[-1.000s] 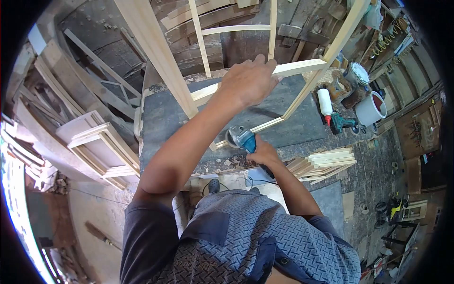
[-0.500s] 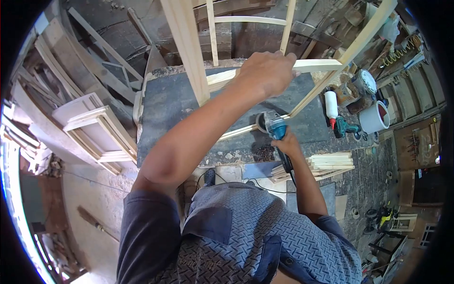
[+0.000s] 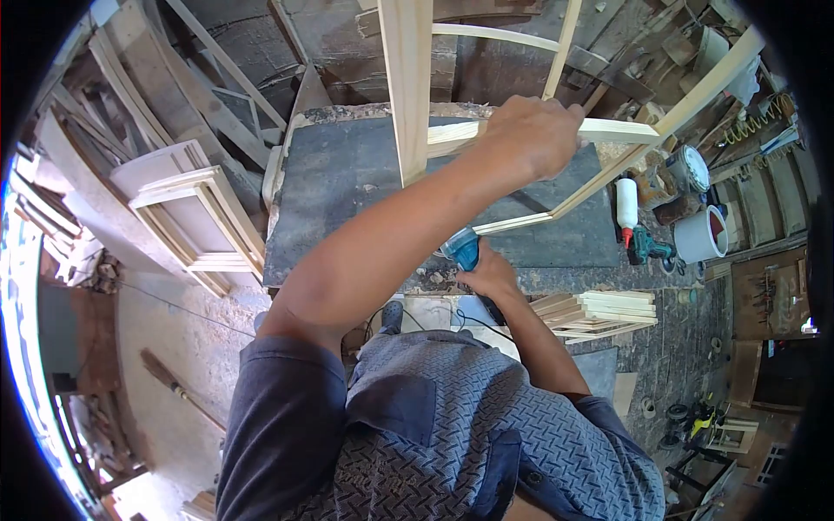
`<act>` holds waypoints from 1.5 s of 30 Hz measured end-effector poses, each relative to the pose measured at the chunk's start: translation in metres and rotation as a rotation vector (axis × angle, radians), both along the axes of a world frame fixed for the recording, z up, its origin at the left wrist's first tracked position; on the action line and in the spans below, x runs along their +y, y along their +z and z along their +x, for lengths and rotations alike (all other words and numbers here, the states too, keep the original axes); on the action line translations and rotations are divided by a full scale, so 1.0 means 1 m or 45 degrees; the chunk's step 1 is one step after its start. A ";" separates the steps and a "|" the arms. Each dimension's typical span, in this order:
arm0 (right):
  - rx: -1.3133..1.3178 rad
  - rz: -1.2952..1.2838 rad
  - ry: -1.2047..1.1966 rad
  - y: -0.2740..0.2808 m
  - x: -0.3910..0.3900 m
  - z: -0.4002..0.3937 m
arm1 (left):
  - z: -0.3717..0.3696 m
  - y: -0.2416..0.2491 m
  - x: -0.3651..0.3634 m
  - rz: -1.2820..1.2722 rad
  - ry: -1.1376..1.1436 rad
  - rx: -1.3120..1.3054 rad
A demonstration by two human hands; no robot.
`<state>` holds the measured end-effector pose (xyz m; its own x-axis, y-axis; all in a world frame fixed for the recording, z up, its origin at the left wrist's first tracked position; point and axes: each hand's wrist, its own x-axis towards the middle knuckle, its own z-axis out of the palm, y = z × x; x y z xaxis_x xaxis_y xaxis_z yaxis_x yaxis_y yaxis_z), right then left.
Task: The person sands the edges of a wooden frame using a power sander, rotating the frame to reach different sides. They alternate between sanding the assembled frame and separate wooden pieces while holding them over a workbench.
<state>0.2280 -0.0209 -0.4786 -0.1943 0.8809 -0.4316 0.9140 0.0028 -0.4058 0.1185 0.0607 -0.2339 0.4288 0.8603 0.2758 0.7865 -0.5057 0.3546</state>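
A pale wooden frame (image 3: 406, 82) stands on the dark-topped workbench (image 3: 326, 178), with its lower rail (image 3: 517, 223) lying along the bench. My left hand (image 3: 539, 137) is closed over the frame's crossbar (image 3: 618, 131), the arm stretched across in front of me. Below that forearm, my right hand (image 3: 492, 274) grips a blue angle grinder (image 3: 464, 249) by its body. The grinder's head is at the lower rail, and its disc is hidden behind my left forearm.
On the bench's right side are a white glue bottle (image 3: 626, 204), a teal cordless drill (image 3: 647, 246), a white bucket (image 3: 700, 234) and a paint can (image 3: 691, 168). Wooden strips (image 3: 608, 311) are stacked below the front edge. Panel frames (image 3: 195, 221) lean at left; a broom (image 3: 169, 378) lies on the floor.
The grinder has moved left along the lower rail, and its head has passed behind my left forearm. My left hand keeps its hold on the crossbar. The whole view has shifted slightly.
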 end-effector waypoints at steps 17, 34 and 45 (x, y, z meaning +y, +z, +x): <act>0.084 0.158 -0.205 -0.009 0.012 0.078 | -0.001 0.009 -0.002 -0.061 0.007 0.050; 0.273 0.313 -0.451 -0.046 0.069 0.182 | -0.001 0.006 0.001 -0.049 0.020 0.074; 0.227 0.252 -0.422 -0.036 0.055 0.159 | -0.001 0.004 0.005 -0.019 0.031 0.057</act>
<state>0.3874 0.0345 -0.5141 0.0574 0.9708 -0.2330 0.7941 -0.1859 -0.5787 0.1177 0.0659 -0.2300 0.4195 0.8744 0.2438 0.8137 -0.4812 0.3260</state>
